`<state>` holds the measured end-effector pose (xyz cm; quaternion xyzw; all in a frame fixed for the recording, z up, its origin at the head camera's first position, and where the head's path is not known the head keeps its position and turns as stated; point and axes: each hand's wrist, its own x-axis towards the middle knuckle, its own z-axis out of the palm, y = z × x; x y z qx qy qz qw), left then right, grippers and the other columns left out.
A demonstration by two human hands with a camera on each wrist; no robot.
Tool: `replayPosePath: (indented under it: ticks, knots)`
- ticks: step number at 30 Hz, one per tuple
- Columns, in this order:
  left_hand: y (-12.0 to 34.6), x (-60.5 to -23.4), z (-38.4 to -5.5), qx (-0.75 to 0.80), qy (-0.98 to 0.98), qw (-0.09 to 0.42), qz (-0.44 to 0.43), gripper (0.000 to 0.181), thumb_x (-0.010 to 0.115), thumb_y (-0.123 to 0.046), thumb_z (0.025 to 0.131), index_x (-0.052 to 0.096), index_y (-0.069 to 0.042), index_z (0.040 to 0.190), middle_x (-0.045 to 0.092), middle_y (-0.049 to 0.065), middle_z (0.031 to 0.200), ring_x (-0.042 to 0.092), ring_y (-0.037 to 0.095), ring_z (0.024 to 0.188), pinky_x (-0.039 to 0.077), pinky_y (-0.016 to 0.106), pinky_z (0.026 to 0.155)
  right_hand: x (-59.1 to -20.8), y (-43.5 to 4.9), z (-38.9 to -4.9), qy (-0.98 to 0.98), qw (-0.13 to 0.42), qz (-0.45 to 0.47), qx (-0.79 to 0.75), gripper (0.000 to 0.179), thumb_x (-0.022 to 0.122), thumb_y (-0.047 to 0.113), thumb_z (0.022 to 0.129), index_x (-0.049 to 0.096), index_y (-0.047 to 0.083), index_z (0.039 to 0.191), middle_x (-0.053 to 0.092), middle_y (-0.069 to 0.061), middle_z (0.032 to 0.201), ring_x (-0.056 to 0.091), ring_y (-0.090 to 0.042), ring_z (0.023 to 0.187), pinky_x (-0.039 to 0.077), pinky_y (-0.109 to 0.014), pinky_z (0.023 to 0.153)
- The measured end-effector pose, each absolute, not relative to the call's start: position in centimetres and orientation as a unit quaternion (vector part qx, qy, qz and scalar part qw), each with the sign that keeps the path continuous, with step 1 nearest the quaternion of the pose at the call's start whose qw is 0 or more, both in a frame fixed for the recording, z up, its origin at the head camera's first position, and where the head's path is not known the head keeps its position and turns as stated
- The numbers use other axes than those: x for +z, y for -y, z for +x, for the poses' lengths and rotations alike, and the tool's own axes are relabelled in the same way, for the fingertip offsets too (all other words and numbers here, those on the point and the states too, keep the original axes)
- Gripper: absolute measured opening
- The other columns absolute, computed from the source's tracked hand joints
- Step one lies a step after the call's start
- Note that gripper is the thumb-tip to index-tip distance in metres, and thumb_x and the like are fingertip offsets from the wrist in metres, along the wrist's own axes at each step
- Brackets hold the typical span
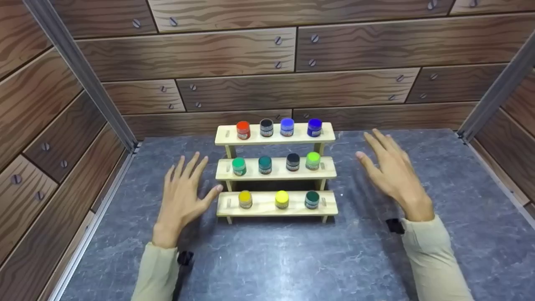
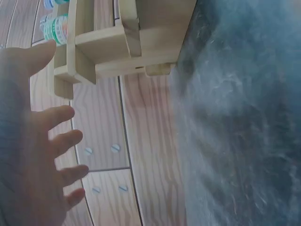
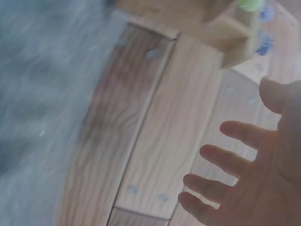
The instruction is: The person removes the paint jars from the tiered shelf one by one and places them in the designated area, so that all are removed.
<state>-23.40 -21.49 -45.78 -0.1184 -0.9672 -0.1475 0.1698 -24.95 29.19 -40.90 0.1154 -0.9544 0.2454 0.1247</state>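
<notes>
A pale wooden three-step rack (image 1: 267, 210) stands between the two hands and bears small paint jars. On its top step are a red jar (image 1: 243, 130), a black jar (image 1: 266, 128) and two blue ones. The middle step holds green, teal, black and light-green jars. An amber jar (image 1: 245, 200), a yellow jar (image 1: 281, 200) and a dark green jar (image 1: 312, 200) stand on the lowest. My left hand (image 1: 179, 202) is spread beside the rack's left end, thumb toward it, holding nothing. To the rack's right, my right hand (image 1: 393, 175) is also spread and bare of any object.
The rack stands on a dark grey marbled tabletop (image 1: 267, 263). Behind it rises a wood-plank patterned wall (image 1: 234, 54), with similar walls on both sides. Metal corner posts (image 1: 83, 71) meet the table at the back left and back right.
</notes>
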Motion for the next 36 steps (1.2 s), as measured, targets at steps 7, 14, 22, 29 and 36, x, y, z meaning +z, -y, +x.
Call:
replayPosePath:
  ticks: [7, 14, 22, 29, 36]
  knots:
    - [21.3, -46.5, -21.7, -0.23, 0.95, 0.167, -0.132, 0.083, 0.069, -0.059, 0.096, 0.045, -0.015, 0.163, 0.042, 0.012, 0.17, 0.036, 0.045, 0.156, 0.025, 0.068, 0.127, -39.1, -27.2, -25.2, 0.921, 0.173, 0.18, 0.3, 0.061, 0.057, 0.038, 0.111, 0.043, 0.007, 0.163, 0.039, -0.021, 0.169, 0.035, -0.049, 0.154, 0.025, -0.074, 0.125]
    - [20.6, -47.6, -21.0, -0.362, 0.919, 0.097, -0.122, 0.079, 0.076, -0.045, 0.097, 0.045, -0.012, 0.162, 0.049, 0.013, 0.164, 0.051, 0.041, 0.145, 0.038, 0.066, 0.122, -37.5, -25.7, -26.8, 0.903, 0.176, 0.224, 0.322, 0.06, 0.062, 0.032, 0.109, 0.047, 0.0, 0.158, 0.049, -0.024, 0.16, 0.045, -0.046, 0.148, 0.034, -0.067, 0.124]
    - [20.1, -49.0, -20.7, -0.483, 0.869, 0.041, -0.096, 0.069, 0.078, -0.027, 0.099, 0.048, -0.006, 0.158, 0.057, 0.016, 0.155, 0.067, 0.037, 0.125, 0.056, 0.055, 0.109, -36.2, -24.0, -29.2, 0.89, 0.168, 0.233, 0.355, 0.055, 0.072, 0.021, 0.104, 0.054, -0.004, 0.15, 0.06, -0.026, 0.146, 0.06, -0.044, 0.131, 0.052, -0.059, 0.111]
    - [20.3, -49.8, -20.5, -0.521, 0.849, 0.003, -0.088, 0.067, 0.077, -0.014, 0.098, 0.048, 0.0, 0.156, 0.06, 0.022, 0.15, 0.072, 0.027, 0.107, 0.063, 0.036, 0.09, -35.8, -22.3, -30.9, 0.887, 0.115, 0.228, 0.384, 0.051, 0.073, 0.015, 0.103, 0.057, -0.003, 0.148, 0.062, -0.025, 0.144, 0.066, -0.043, 0.126, 0.055, -0.054, 0.11]
    - [20.5, -50.0, -20.5, -0.567, 0.819, -0.04, -0.085, 0.067, 0.072, -0.005, 0.098, 0.044, 0.007, 0.157, 0.057, 0.029, 0.15, 0.072, 0.028, 0.104, 0.063, 0.03, 0.081, -35.4, -21.2, -32.1, 0.89, 0.081, 0.209, 0.398, 0.046, 0.071, 0.007, 0.102, 0.06, -0.006, 0.145, 0.065, -0.028, 0.142, 0.073, -0.043, 0.117, 0.061, -0.048, 0.101]
